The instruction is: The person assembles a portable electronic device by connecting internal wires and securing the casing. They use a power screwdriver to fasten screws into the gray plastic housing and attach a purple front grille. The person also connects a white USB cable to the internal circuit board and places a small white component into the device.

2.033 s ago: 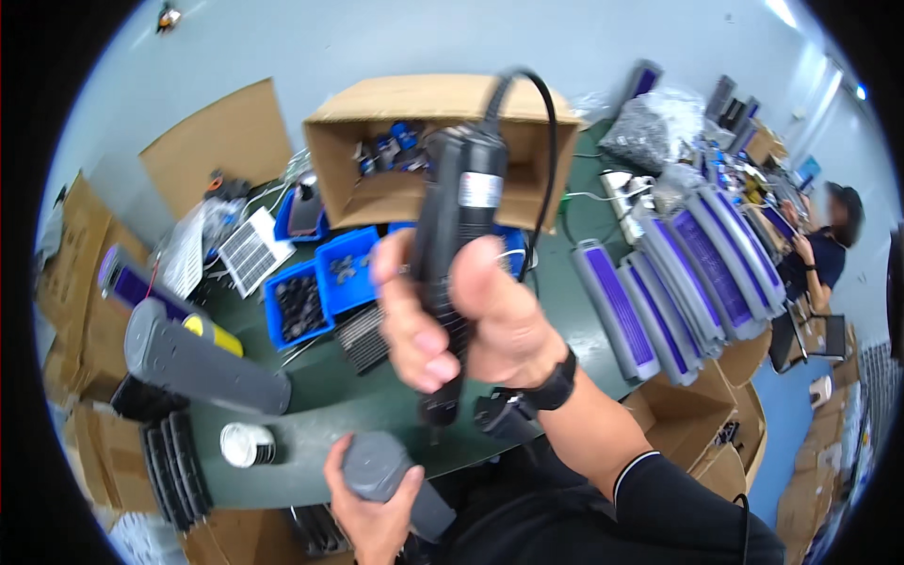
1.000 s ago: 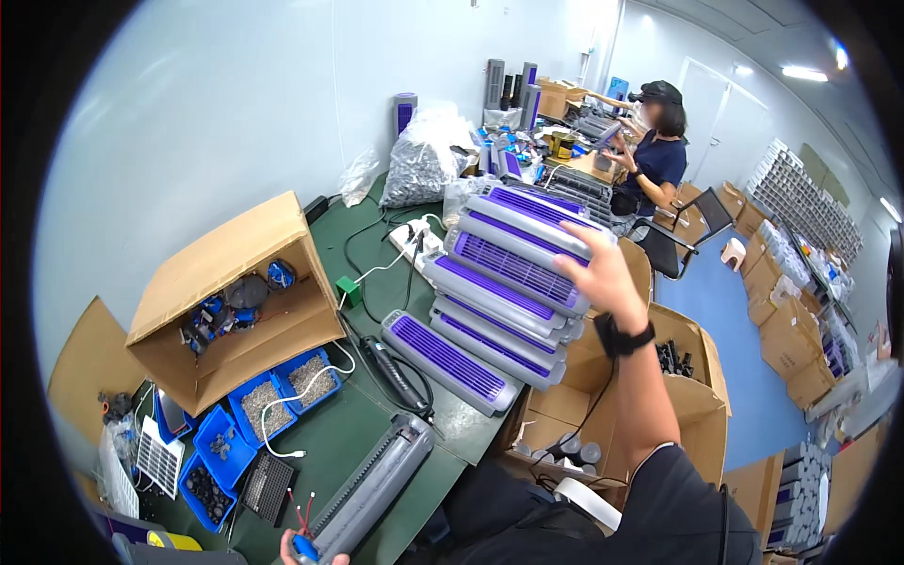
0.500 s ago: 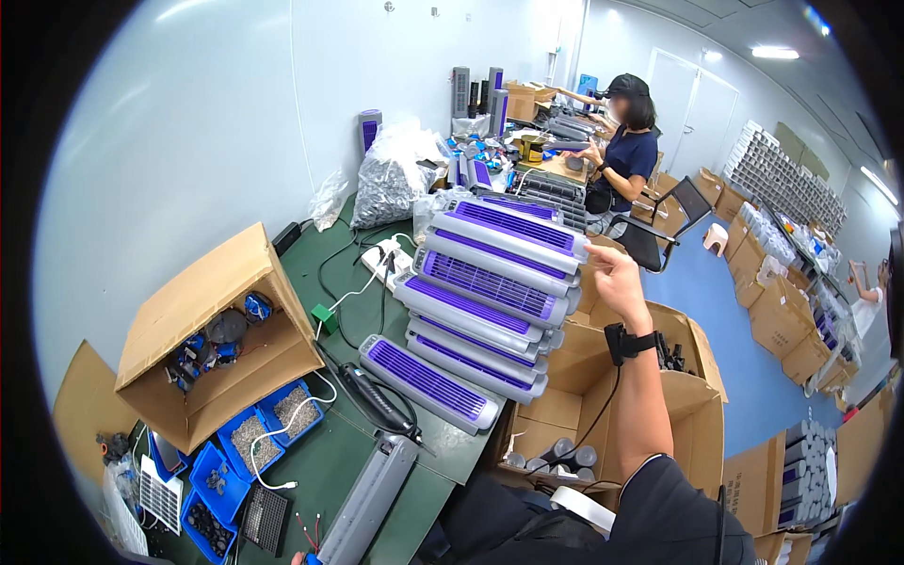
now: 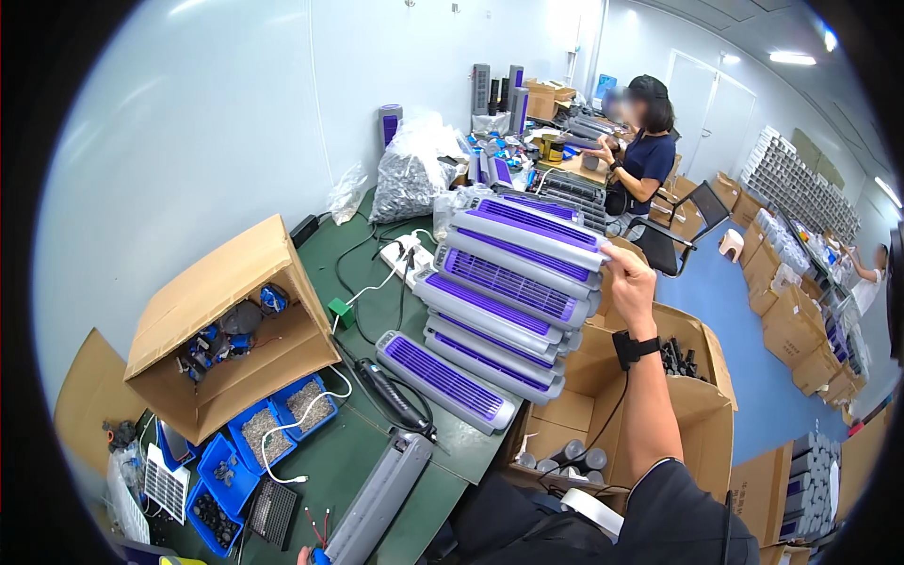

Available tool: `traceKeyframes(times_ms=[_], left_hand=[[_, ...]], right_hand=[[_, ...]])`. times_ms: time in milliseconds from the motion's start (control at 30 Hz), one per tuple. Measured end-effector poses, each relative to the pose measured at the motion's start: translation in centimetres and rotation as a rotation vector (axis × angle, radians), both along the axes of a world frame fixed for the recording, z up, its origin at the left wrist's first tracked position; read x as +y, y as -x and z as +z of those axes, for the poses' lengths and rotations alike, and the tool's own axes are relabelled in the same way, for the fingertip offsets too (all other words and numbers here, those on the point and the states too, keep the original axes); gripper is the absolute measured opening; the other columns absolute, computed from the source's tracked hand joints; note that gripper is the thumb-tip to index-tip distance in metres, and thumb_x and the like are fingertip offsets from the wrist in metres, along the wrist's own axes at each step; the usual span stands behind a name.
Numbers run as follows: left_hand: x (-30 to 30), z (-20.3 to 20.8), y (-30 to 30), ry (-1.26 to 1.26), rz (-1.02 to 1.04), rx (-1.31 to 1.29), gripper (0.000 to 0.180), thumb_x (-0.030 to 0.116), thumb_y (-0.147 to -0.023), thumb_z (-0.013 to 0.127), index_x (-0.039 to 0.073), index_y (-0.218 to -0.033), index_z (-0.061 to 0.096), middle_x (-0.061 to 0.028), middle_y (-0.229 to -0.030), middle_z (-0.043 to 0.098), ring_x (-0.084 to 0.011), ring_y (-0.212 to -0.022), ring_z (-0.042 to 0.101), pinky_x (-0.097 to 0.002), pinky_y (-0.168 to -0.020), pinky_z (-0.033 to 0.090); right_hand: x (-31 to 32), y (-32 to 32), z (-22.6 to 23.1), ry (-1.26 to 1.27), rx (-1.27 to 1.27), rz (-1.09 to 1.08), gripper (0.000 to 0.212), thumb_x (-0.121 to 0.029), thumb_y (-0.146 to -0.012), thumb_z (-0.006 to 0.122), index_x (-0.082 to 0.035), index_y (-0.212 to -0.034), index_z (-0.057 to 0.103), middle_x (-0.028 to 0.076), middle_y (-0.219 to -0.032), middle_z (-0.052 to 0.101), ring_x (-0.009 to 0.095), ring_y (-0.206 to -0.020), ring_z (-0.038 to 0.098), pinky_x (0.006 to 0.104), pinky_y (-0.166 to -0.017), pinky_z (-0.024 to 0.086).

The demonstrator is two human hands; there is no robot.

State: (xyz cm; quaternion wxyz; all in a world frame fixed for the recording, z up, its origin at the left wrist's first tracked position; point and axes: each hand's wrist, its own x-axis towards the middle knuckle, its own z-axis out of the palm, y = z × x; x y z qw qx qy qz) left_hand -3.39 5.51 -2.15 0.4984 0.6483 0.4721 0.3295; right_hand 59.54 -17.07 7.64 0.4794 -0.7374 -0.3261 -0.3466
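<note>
My right hand point(image 4: 630, 284) is at the right end of the uppermost long grey casing with a purple slatted grille point(image 4: 537, 226), its fingers bent around that end. More of these casings point(image 4: 499, 306) lie stacked under it on the green table point(image 4: 452, 463). A single casing with a purple grille point(image 4: 443, 377) lies in front of the pile. Only a fingertip of my left hand point(image 4: 303, 556) shows at the lower edge, by a grey casing point(image 4: 384, 499) with a blue part and thin red wires at its end. What the left fingers hold is hidden.
A tipped cardboard box point(image 4: 212, 330) with blue-wrapped parts stands left, above blue bins point(image 4: 226, 480). A black corded tool point(image 4: 391, 391) and white power strip point(image 4: 411, 259) lie mid-table. Open cartons point(image 4: 565, 414) stand under my right arm. A co-worker point(image 4: 645, 155) sits at the far end.
My right fingers, stretched toward the end of the top casing before, are now bent around it. The whole view has shifted slightly; the pile looks the same.
</note>
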Motion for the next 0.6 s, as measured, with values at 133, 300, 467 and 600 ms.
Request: traceKeyframes(times_ms=[133, 300, 467, 600], left_hand=[[-0.2, 0.3, -0.1, -0.023, 0.009, 0.017, 0.072, 0.000, -0.086, 0.084, -0.002, -0.149, 0.049, -0.0166, -0.140, 0.059, -0.0252, -0.126, 0.057, -0.0360, -0.109, 0.044], [-0.2, -0.2, -0.2, -0.008, -0.009, 0.009, 0.081, 0.000, -0.084, 0.085, -0.002, -0.153, 0.043, -0.0191, -0.148, 0.053, -0.0273, -0.135, 0.052, -0.0376, -0.115, 0.040], [-2.2, 5.7, -0.5, -0.154, 0.086, 0.036, 0.098, -0.004, -0.080, 0.083, 0.000, -0.162, 0.030, -0.0240, -0.162, 0.040, -0.0335, -0.150, 0.039, -0.0428, -0.126, 0.027], [-1.7, 7.4, -0.2, -0.065, 0.031, -0.314, 0.093, -0.004, -0.085, 0.078, 0.002, -0.163, 0.028, -0.0223, -0.162, 0.040, -0.0316, -0.151, 0.039, -0.0441, -0.128, 0.025]], right_hand=[[1.8, 0.1, 0.5, -0.155, -0.040, -0.075, 0.021, 0.005, -0.095, 0.065, -0.002, -0.109, 0.079, 0.012, -0.103, 0.079, 0.020, -0.093, 0.075, 0.0310, -0.082, 0.057], [3.2, 0.7, 2.7, -0.284, 0.033, -0.099, 0.021, 0.003, -0.097, 0.065, -0.003, -0.111, 0.079, 0.005, -0.091, 0.076, 0.010, -0.082, 0.069, 0.0263, -0.074, 0.054], [5.4, 3.9, 5.2, -0.440, 0.206, 0.253, 0.016, 0.002, -0.098, 0.068, 0.003, -0.112, 0.076, 0.003, -0.091, 0.073, 0.009, -0.076, 0.067, 0.0247, -0.069, 0.054], [7.3, 10.4, 6.5, -0.180, 0.545, 0.549, 0.012, -0.001, -0.096, 0.069, 0.000, -0.084, 0.065, -0.002, -0.072, 0.057, 0.008, -0.061, 0.057, 0.0239, -0.059, 0.047]])
